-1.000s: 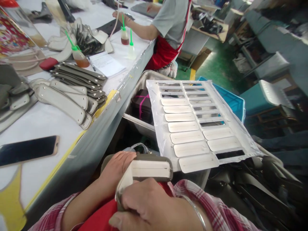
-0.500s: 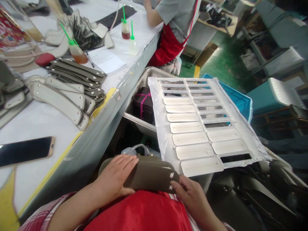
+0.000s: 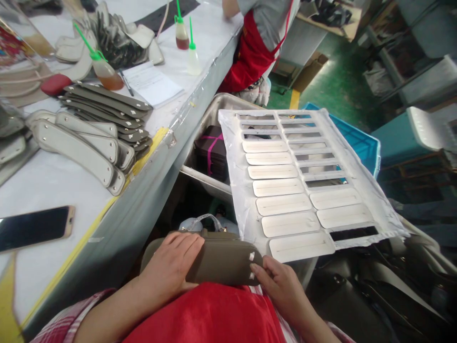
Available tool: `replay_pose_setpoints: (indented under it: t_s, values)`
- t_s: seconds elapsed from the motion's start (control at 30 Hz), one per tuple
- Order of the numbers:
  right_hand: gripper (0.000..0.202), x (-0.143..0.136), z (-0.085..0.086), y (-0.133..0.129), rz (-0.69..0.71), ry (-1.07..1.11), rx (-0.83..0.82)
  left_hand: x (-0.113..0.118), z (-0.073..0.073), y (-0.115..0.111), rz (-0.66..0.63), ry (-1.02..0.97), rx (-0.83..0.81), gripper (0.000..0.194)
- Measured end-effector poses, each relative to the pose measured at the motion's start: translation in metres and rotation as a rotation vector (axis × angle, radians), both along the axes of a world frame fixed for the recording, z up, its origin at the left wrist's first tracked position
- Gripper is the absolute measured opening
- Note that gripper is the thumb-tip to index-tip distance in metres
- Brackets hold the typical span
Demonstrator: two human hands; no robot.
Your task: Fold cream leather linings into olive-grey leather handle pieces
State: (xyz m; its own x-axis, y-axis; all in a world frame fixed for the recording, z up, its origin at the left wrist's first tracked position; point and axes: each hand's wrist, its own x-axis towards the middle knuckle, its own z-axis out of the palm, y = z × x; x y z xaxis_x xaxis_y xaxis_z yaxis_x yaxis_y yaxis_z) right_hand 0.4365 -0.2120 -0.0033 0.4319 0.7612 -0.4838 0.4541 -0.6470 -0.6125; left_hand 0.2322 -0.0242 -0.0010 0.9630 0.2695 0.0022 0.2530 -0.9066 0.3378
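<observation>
A flat olive-brown leather-like strip with rounded ends lies across my lap, against the red apron. Two small white tabs show near its right end. My left hand rests over its left part, fingers bent across the top and the thumb mostly hidden. With thumb and fingertips, my right hand pinches the right end beside the lower white tab. Behind the strip, the edge of another piece and a handle-like loop are partly visible.
A white slotted board holding several pale strips stands to the front right over a grey bin. On the table at left are stacked strips, a phone and green-tipped bottles. A co-worker sits at the far side.
The strip now lies flatter; a second strip edge seen at its upper right is now hidden. Both hands keep nearly the same hold. The view has shifted slightly.
</observation>
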Motion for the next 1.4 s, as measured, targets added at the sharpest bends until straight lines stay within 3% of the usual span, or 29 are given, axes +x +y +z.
replay_pose_setpoints:
  t_s: [0.23, 0.43, 0.7, 0.97, 1.4]
  values:
    - [0.039, -0.002, 0.001, 0.002, -0.014, -0.024, -0.022, 0.000, -0.003, -0.002, -0.002, -0.026, 0.039, 0.066]
    - [0.039, -0.001, 0.004, 0.005, -0.033, -0.011, -0.015, 0.003, -0.006, -0.003, -0.037, -0.077, 0.139, 0.038]
    - [0.040, 0.004, 0.001, 0.009, -0.064, 0.073, -0.049, 0.023, -0.009, -0.006, -0.087, -0.049, 0.218, 0.036]
    - [0.037, 0.006, 0.003, 0.010, -0.030, 0.051, -0.001, 0.025, -0.008, -0.004, -0.127, -0.052, 0.218, 0.038]
    - [0.034, 0.003, 0.013, 0.010, -0.056, 0.005, -0.023, 0.061, -0.010, -0.028, -0.189, -0.016, 0.216, 0.036]
